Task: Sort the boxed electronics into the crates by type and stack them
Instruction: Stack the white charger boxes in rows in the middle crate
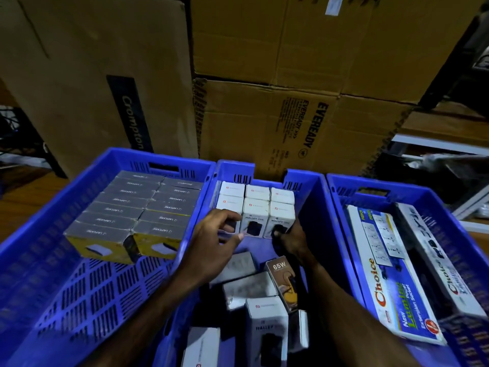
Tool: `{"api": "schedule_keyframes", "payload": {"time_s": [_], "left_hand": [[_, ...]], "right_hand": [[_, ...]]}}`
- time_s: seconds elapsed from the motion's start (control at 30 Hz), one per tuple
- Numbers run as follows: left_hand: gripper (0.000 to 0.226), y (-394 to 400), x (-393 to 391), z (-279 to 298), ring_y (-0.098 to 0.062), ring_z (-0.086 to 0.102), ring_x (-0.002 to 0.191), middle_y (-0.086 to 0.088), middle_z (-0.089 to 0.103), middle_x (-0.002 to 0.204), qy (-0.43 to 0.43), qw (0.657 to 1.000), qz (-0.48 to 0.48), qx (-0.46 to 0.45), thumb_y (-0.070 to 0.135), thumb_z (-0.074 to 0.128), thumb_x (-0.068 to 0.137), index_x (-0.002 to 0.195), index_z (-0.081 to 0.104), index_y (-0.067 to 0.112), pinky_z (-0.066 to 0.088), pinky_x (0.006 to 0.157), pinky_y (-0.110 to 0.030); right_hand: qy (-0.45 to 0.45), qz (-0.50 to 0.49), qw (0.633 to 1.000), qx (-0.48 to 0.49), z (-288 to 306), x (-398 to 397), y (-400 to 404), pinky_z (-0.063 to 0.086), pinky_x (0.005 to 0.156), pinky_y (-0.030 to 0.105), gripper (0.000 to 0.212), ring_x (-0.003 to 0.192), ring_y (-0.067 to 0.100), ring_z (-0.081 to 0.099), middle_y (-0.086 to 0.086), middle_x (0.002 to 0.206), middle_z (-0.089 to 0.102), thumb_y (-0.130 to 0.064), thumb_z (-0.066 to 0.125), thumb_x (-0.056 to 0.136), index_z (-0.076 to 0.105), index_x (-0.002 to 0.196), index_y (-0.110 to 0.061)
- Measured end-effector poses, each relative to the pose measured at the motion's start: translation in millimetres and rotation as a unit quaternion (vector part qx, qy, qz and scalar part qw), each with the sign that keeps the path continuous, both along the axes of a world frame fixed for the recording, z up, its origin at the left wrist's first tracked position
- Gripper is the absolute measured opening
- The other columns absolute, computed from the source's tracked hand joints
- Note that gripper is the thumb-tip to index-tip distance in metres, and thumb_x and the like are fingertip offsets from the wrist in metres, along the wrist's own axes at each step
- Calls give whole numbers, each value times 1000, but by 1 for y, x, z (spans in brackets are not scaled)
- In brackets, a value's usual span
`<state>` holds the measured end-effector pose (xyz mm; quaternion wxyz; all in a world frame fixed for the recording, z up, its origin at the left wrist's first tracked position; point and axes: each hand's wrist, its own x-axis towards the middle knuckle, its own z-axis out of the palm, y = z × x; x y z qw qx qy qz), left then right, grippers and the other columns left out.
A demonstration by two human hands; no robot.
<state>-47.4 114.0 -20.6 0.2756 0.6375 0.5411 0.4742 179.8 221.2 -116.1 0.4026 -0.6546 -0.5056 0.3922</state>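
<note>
Three blue crates stand side by side. The left crate holds neat rows of grey-topped, yellow-sided boxes. At the far end of the middle crate white Halley boxes are stacked in rows of three. My left hand rests against the front left box of that stack with its fingers spread. My right hand grips the front right Halley box, thumb on its face. Loose boxes lie nearer me, among them a brown 65W box and another white Halley box.
The right crate holds long Choice extension-socket boxes, lying lengthwise. Large brown cartons are piled close behind the crates. The near half of the left crate shows bare floor. Metal shelving stands at the right.
</note>
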Motion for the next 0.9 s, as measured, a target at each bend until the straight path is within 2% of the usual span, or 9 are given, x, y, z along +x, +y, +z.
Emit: {"api": "schedule_keyframes", "payload": {"time_s": [0.2,0.3,0.37,0.47,0.53,0.6,0.7,0.8,0.9], "left_hand": [[36,0,0,0,-13,68,92,10,65,111,3,1000,-17,-1,9,78,86,104,65,37,56,68,-20],[35,0,0,2,-14,69,92,8,66,112,-2,1000,-17,-7,8,79,86,103,66,35,53,67,-16],[32,-1,0,3,-14,69,92,8,66,112,0,1000,-18,-9,8,79,87,104,67,33,54,66,-17],[32,-1,-1,2,-13,70,92,8,67,113,7,1000,-23,-2,6,79,86,106,68,29,59,72,-27],[33,0,-1,1,-11,70,90,7,69,112,1,1000,-19,1,2,79,84,107,69,24,61,77,-33],[34,1,-1,3,-10,70,87,4,70,109,-16,1000,-11,-5,-2,79,83,107,70,22,61,78,-38],[31,2,-4,4,-15,73,84,-1,72,98,-72,997,-8,-39,-3,76,85,107,71,19,62,80,-46],[24,1,-6,6,-28,75,86,-5,75,93,-143,988,-3,-61,11,71,83,102,70,25,62,82,-56],[26,4,-10,9,-30,74,81,-7,75,94,-179,981,21,-66,0,71,87,98,69,24,62,79,-55]], "right_hand": [[19,14,999,-29,3,2,0,46,60,2,64,96,17,62,5,108,69,22,71,75,56,123,-18],[68,17,996,-53,3,4,2,57,75,28,58,96,27,65,13,103,70,28,63,76,60,119,-11],[68,11,995,-69,1,7,4,55,84,42,57,99,31,65,17,108,70,30,59,77,61,120,-8],[23,-21,991,-128,2,16,7,56,74,37,38,96,27,65,18,113,71,12,70,83,62,119,4],[-36,-35,983,-174,7,22,2,53,68,38,32,88,26,65,16,104,72,-9,79,79,65,105,3],[-132,9,976,-171,25,21,-13,52,75,36,29,89,25,69,13,99,74,-24,79,79,73,99,-4],[-287,150,941,-94,53,5,-40,55,89,34,33,108,27,71,9,115,75,-33,75,85,74,114,-18],[-334,322,886,2,71,-18,-64,51,103,43,53,127,28,61,4,139,62,-35,74,87,60,138,-29],[-356,391,849,12,62,-38,-67,47,105,41,69,131,23,56,-2,145,57,-41,81,83,53,145,-35]]}}
